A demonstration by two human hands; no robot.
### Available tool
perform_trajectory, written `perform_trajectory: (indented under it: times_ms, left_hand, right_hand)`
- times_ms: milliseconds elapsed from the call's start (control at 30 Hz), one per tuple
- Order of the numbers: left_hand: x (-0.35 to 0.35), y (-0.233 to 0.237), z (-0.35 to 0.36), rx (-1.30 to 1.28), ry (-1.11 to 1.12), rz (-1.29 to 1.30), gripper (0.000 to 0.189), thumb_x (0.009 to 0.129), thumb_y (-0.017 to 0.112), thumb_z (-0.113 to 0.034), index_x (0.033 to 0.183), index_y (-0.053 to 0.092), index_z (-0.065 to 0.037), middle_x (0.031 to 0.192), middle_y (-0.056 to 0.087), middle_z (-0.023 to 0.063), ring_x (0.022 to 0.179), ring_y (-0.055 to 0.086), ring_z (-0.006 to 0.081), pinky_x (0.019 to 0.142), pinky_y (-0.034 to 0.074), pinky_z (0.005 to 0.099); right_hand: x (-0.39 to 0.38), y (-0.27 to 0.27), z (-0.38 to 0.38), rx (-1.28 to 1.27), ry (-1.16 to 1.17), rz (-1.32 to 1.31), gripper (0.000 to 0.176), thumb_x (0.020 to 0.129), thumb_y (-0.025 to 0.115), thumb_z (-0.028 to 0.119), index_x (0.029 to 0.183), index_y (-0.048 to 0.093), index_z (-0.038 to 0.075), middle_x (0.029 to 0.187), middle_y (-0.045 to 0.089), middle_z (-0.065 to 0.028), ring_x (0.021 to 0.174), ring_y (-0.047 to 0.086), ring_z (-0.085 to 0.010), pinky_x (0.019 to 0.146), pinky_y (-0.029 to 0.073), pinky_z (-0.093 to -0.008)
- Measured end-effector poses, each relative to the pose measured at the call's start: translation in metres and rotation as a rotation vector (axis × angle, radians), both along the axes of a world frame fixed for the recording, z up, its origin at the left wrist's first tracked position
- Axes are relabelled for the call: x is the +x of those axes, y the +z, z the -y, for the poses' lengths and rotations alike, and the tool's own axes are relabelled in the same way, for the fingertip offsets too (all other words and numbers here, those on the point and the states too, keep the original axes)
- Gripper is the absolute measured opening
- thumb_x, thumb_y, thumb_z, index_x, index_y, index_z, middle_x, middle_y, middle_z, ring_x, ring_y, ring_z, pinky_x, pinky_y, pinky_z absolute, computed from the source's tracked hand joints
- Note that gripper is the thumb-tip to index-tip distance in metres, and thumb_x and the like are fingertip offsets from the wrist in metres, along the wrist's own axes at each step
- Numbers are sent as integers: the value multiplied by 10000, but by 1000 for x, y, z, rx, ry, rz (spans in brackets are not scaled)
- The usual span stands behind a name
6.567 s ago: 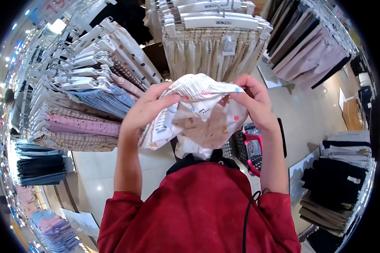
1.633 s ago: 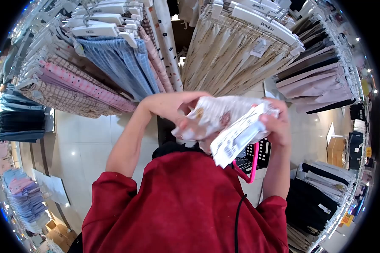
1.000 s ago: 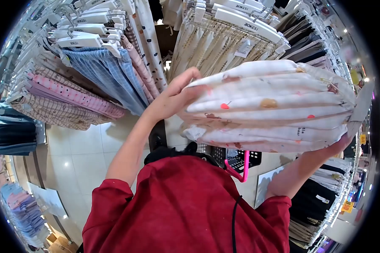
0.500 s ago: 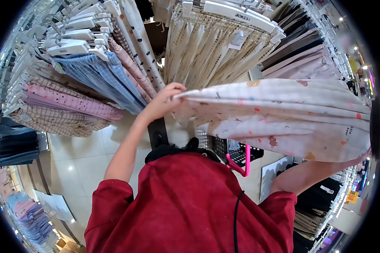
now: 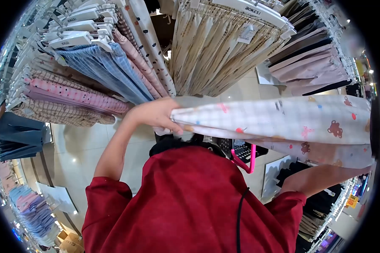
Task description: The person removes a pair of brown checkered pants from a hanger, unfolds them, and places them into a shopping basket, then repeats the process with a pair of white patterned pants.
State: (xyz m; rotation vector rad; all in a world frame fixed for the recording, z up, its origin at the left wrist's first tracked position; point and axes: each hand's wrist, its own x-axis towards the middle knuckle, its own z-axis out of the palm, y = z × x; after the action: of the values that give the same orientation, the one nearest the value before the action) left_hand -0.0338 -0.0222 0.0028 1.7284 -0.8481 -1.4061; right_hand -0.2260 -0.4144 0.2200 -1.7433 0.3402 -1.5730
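Observation:
A white checked cloth with bears and small red prints (image 5: 299,122) stretches sideways in front of my body. My left hand (image 5: 158,114) grips its narrow, gathered left end, with fingers and thumb closed on the fabric. Toward the right the cloth spreads wider, up to the dark edge of the view. My right forearm runs under that wide end. The right hand itself is hidden behind the cloth and the edge of the view, so its fingers do not show.
Hanging blue trousers (image 5: 103,67) and pink checked trousers (image 5: 76,95) are at the left. Beige pleated trousers (image 5: 215,50) hang ahead. Pink trousers (image 5: 308,69) hang at the back right. A black basket with a pink handle (image 5: 252,158) is below the cloth.
My left hand has moved down, toward my body, with the cloth's end. The cloth's left part is now bunched narrower and its near side has swung, showing more of the hanging trousers behind.

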Motion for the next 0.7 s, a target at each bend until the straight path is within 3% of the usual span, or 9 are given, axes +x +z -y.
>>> perform_trajectory:
  times_ms: [33, 133, 167, 267, 400, 433, 533, 567, 700]
  left_hand:
    - [-4, -23, -1, -217, -51, 238, 380, 697, 758, -244, 936, 632, 23, 661, 646, 66, 646, 619, 225, 642, 493, 330]
    - [0, -61, 0, 43, -24, 628, 356, 739, 687, -252, 968, 628, 15, 805, 661, 117, 720, 621, 231, 671, 482, 306]
    - [1, -90, -4, -124, 204, 738, 345, 775, 634, -241, 987, 607, 30, 884, 626, 160, 820, 596, 333, 771, 472, 376]
    - [13, -113, -1, -524, 394, 814, 309, 787, 578, -170, 1023, 581, 30, 921, 595, 156, 872, 579, 340, 802, 458, 389]
    - [17, -120, -6, -373, 737, 170, 244, 813, 525, -119, 1003, 550, 32, 813, 559, 81, 781, 542, 132, 693, 442, 284]
    - [18, -116, -6, -386, 702, 228, 212, 817, 540, -129, 975, 535, 11, 769, 538, 52, 756, 497, 68, 644, 427, 254]
    - [9, -102, -6, -314, 696, 285, 205, 806, 576, -146, 957, 521, -20, 740, 564, 90, 710, 539, 102, 620, 434, 282]
    - [7, -102, -8, -341, 669, 359, 314, 781, 635, -217, 1015, 533, -34, 748, 602, 137, 686, 596, 205, 642, 454, 324]
    - [-1, -90, -17, -355, 453, 582, 590, 699, 711, -379, 1156, 547, -44, 885, 643, 175, 826, 621, 352, 735, 470, 406]
  right_hand:
    - [0, 4, 4, 8, -2, -2, 478, 905, 445, 313, 1230, 466, -37, 1208, 521, -136, 1063, 556, -250, 901, 475, -378]
    - [-2, 9, 12, 15, 0, -5, 471, 902, 452, 308, 1223, 472, -36, 1200, 526, -135, 1059, 557, -249, 900, 475, -378]
    - [-2, 9, 15, 20, -2, -5, 469, 901, 454, 306, 1221, 474, -35, 1198, 527, -134, 1058, 558, -249, 899, 475, -377]
    - [-5, 11, 20, 26, 2, -3, 461, 898, 461, 301, 1214, 481, -34, 1190, 532, -133, 1054, 559, -248, 898, 474, -377]
    - [-7, 13, 23, 36, 1, -7, 452, 894, 470, 295, 1205, 489, -33, 1180, 537, -132, 1050, 560, -247, 895, 474, -376]
    - [-7, 14, 24, 36, 0, -7, 449, 893, 472, 293, 1203, 491, -32, 1177, 539, -132, 1048, 561, -247, 895, 474, -376]
    - [-6, 14, 26, 44, 6, -8, 442, 890, 479, 288, 1196, 498, -31, 1169, 543, -131, 1045, 562, -246, 893, 474, -376]
    - [-6, 15, 27, 48, 6, -9, 440, 889, 481, 286, 1193, 500, -31, 1167, 545, -131, 1044, 562, -246, 893, 474, -375]
    - [-7, 16, 29, 66, 15, -8, 430, 886, 490, 279, 1184, 508, -29, 1157, 550, -130, 1039, 564, -245, 891, 473, -375]
